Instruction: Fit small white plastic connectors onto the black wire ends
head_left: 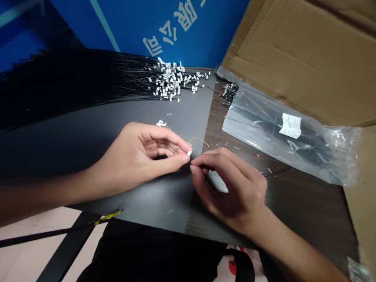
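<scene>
My left hand pinches a small white connector housing between thumb and index finger. Close beside it, my right hand is closed in a pinch. A dark wire end seems to show at its fingertips, and a thin black wire comes out from behind that hand; most of its length is hidden. The two sets of fingertips nearly meet. Several loose white connector housings lie on the table just beyond my left hand.
A large bundle of black wires with white connectors spreads across the back left. A clear plastic bag of black wires lies at the right, by a cardboard sheet. A blue panel stands behind. A yellow wire lies near my fingers.
</scene>
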`<action>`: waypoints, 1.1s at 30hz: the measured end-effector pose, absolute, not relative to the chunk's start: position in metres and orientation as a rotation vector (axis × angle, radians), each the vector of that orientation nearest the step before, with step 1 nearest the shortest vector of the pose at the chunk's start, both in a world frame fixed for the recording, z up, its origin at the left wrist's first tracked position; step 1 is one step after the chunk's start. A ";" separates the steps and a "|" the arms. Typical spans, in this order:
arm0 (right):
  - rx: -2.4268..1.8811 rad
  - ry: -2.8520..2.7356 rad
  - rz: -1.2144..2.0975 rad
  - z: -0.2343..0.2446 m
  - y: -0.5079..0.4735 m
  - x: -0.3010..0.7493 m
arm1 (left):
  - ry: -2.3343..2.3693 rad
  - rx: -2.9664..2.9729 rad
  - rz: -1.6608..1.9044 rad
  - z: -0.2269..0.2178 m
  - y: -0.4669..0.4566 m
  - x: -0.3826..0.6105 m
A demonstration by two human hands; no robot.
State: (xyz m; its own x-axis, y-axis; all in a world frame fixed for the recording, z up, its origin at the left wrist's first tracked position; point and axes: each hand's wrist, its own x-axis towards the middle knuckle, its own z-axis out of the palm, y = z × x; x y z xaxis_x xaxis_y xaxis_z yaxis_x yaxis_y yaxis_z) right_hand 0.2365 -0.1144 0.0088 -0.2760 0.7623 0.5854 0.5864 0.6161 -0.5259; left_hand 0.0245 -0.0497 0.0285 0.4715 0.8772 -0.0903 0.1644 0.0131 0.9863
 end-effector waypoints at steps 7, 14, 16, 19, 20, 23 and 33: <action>-1.060 -1.984 0.267 0.009 -0.116 0.236 | 0.923 1.464 0.801 0.027 -0.053 0.028; -1.152 -1.422 1.147 0.021 -0.116 0.234 | 0.840 1.385 0.823 0.026 -0.050 0.026; -1.117 -1.283 1.331 0.023 -0.113 0.235 | 0.824 1.384 0.828 0.026 -0.048 0.026; -1.077 -1.187 1.461 0.024 -0.111 0.237 | 0.812 1.395 0.824 0.025 -0.048 0.027; -1.076 -1.176 1.481 0.024 -0.111 0.237 | 0.808 1.400 0.823 0.025 -0.048 0.027; -1.086 -1.153 1.509 0.024 -0.112 0.237 | 0.808 1.421 0.820 0.024 -0.047 0.026; -1.094 -1.117 1.540 0.028 -0.111 0.236 | 0.813 1.445 0.806 0.023 -0.047 0.025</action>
